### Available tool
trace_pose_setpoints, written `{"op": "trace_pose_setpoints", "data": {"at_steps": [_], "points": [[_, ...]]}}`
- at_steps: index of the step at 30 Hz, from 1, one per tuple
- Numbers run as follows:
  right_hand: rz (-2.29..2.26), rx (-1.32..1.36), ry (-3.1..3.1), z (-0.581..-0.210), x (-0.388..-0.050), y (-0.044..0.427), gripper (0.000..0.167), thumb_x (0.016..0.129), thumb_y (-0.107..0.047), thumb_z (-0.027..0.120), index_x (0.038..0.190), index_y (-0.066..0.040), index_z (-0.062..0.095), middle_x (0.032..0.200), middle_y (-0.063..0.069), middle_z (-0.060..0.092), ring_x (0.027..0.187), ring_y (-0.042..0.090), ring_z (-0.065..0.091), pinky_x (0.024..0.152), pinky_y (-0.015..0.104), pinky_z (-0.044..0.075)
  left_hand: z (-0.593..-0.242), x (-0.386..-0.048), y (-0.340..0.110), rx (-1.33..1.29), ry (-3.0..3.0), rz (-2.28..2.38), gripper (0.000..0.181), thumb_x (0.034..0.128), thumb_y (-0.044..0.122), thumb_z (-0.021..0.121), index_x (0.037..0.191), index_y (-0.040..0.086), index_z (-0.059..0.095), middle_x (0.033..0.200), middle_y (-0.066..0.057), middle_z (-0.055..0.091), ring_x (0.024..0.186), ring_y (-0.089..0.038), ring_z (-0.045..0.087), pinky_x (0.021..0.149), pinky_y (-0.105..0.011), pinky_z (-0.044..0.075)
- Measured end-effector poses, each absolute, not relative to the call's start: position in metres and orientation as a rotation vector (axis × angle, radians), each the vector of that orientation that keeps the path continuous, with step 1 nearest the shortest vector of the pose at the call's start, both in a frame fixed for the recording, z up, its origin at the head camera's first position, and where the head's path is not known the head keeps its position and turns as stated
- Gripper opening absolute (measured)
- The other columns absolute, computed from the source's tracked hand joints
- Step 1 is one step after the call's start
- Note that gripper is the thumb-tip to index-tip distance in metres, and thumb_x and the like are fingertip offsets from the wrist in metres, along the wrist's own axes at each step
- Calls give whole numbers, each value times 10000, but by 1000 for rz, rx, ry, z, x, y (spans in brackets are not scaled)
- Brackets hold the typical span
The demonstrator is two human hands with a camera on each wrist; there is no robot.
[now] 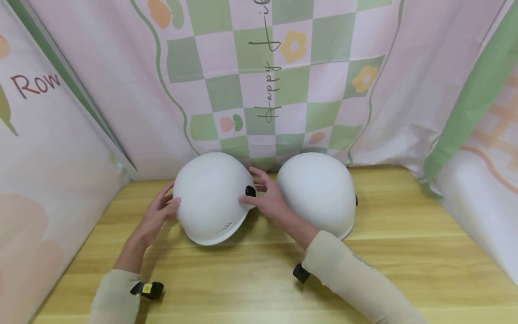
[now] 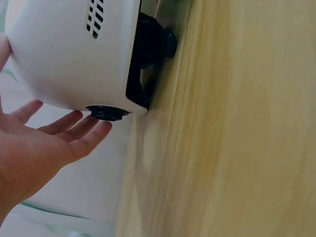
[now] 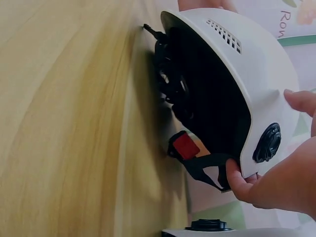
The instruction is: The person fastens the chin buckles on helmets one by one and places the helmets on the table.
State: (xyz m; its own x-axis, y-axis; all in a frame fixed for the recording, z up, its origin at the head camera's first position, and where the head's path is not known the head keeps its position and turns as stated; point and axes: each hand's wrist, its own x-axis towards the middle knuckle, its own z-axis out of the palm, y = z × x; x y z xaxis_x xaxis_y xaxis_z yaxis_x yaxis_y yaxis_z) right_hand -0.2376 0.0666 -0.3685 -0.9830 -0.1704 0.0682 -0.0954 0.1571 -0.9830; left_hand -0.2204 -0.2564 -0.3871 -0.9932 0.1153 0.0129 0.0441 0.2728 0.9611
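Observation:
A white helmet (image 1: pixel 212 198) stands tilted at the back of the wooden table, between the two hands. My left hand (image 1: pixel 155 216) rests on its left side. In the left wrist view those fingers (image 2: pixel 91 136) are nearly straight, close to a round black fitting (image 2: pixel 106 113). My right hand (image 1: pixel 273 200) grips the right edge, thumb on the shell and a finger curled at the rim. The right wrist view shows the helmet's dark inside, a black strap (image 3: pixel 200 168) with a red buckle (image 3: pixel 186 146), and a black side fitting (image 3: pixel 268 142).
A second white helmet (image 1: pixel 317 191) sits close on the right, behind the right forearm. The wooden table (image 1: pixel 226 283) ends at a checked, printed curtain (image 1: pixel 291 90). More fabric (image 1: pixel 52 148) hangs on the left. Black cameras (image 1: pixel 151 290) are strapped at both wrists.

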Motion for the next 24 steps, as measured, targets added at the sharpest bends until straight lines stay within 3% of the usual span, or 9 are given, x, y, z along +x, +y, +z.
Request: {"op": "trace_pose_setpoints", "data": {"at_steps": [3, 7, 10, 14, 24], "points": [[-1984, -297, 2339, -365, -236, 69, 848, 791, -125, 832, 1509, -256, 399, 1436, 164, 490, 1293, 352, 481, 1012, 471, 486, -385, -219, -256, 160, 2464, 1853, 656, 1044, 297, 492, 1600, 226, 150, 1595, -240, 265, 1298, -179, 461, 951, -221, 476], [-2001, -341, 2314, -365, -235, 71, 849, 809, -96, 812, 1521, -251, 378, 1443, 174, 480, 1304, 362, 487, 1014, 469, 496, -382, -216, -253, 203, 2479, 1860, 709, 1028, 250, 525, 1605, 244, 113, 1614, -239, 218, 1434, -400, 316, 1141, -488, 366], [-2019, -367, 2301, -364, -234, 72, 853, 821, -77, 796, 1531, -252, 358, 1449, 178, 474, 1310, 363, 488, 1001, 453, 507, -378, -216, -248, 266, 2540, 1834, 753, 1001, 212, 574, 1604, 249, 125, 1638, -188, 183, 1467, -416, 262, 1158, -634, 265], [-2035, -383, 2291, -361, -232, 72, 849, 829, -59, 781, 1535, -251, 351, 1459, 180, 466, 1321, 362, 483, 983, 439, 520, -369, -216, -239, 318, 2633, 1768, 784, 971, 219, 624, 1599, 264, 157, 1660, -103, 151, 1485, -374, 239, 1102, -619, 349], [-2069, -402, 2252, -356, -227, 72, 787, 852, -98, 768, 1518, -255, 379, 1470, 167, 469, 1345, 359, 476, 1054, 494, 476, -366, -212, -237, 300, 2646, 1777, 798, 961, 212, 625, 1600, 272, 149, 1664, -114, 136, 1484, -417, 238, 1059, -638, 389]]}}
